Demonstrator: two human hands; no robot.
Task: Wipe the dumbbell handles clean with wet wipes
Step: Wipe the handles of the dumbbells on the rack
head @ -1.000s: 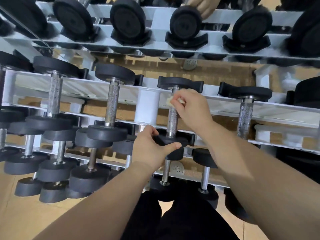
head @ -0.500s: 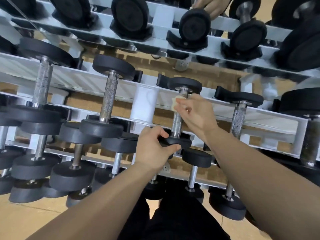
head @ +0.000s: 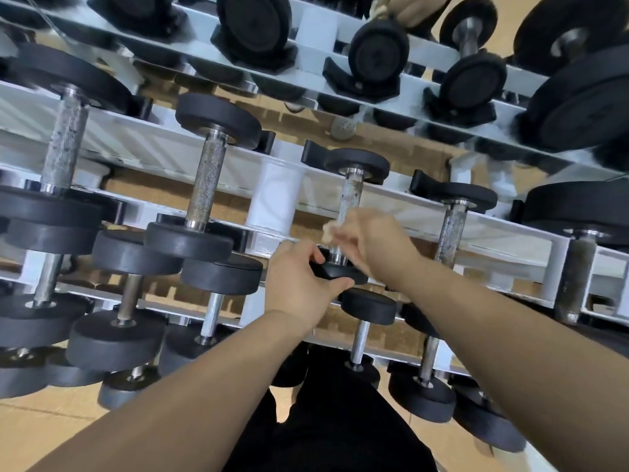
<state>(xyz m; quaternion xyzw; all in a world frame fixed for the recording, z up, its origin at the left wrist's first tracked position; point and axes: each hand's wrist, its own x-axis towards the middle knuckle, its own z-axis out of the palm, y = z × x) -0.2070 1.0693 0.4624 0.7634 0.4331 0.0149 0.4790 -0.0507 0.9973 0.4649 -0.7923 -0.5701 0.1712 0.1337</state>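
A small black dumbbell with a knurled steel handle (head: 352,195) lies across the middle tier of a white rack (head: 401,212). My left hand (head: 299,284) grips the dumbbell's near black head (head: 340,272). My right hand (head: 371,240) is blurred and sits low on the handle, pinching a pale crumpled wet wipe (head: 328,231) against the steel. The upper part of the handle is bare and shows specks.
More dumbbells line the same tier: one (head: 207,185) to the left, one (head: 451,229) to the right, a larger one (head: 64,141) at far left. Heavier dumbbells (head: 377,52) fill the top tier, smaller ones (head: 112,342) the bottom tier. Wooden floor lies below.
My right hand with the wipe has slid down the handle from near the far head toward the near head. My left hand keeps its grip. The camera has tilted.
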